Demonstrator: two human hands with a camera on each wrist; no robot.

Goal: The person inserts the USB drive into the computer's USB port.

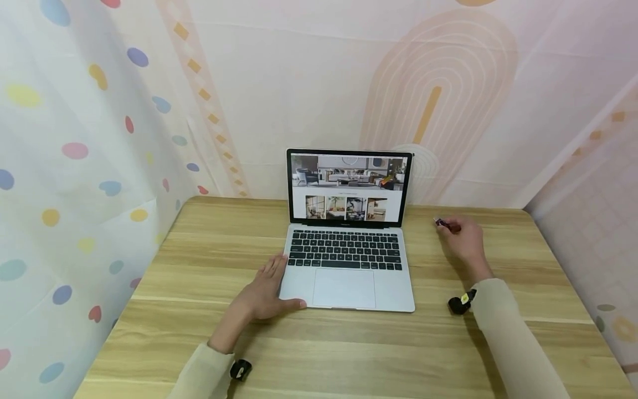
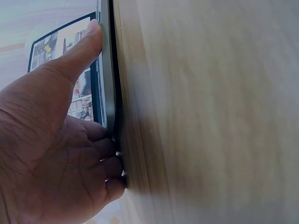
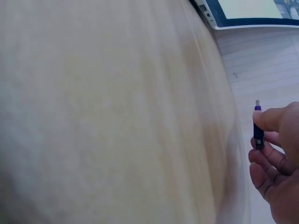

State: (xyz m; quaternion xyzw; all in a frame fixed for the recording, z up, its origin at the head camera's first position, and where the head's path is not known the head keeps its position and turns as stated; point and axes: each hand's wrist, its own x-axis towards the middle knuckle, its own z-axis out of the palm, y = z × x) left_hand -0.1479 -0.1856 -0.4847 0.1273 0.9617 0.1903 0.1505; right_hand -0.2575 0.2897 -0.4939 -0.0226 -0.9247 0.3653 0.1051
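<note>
An open silver laptop (image 1: 344, 288) stands on the wooden table with its screen lit. My left hand (image 1: 266, 291) lies against its left front corner, the thumb on the front edge and the fingers along the left side; the left wrist view shows this hand (image 2: 51, 135) close up at the laptop's edge (image 2: 108, 70). To the right of the laptop, my right hand (image 1: 464, 239) pinches a small dark USB stick (image 1: 441, 223), its metal end pointing left. In the right wrist view the stick (image 3: 258, 126) is between thumb and fingers, apart from the laptop (image 3: 209, 15), whose side ports show.
The wooden table (image 1: 199, 310) reaches back to a patterned curtain (image 1: 309, 83), with another spotted curtain (image 1: 75, 183) on the left. Black wrist cameras sit at the left wrist (image 1: 241, 370) and the right wrist (image 1: 461, 302).
</note>
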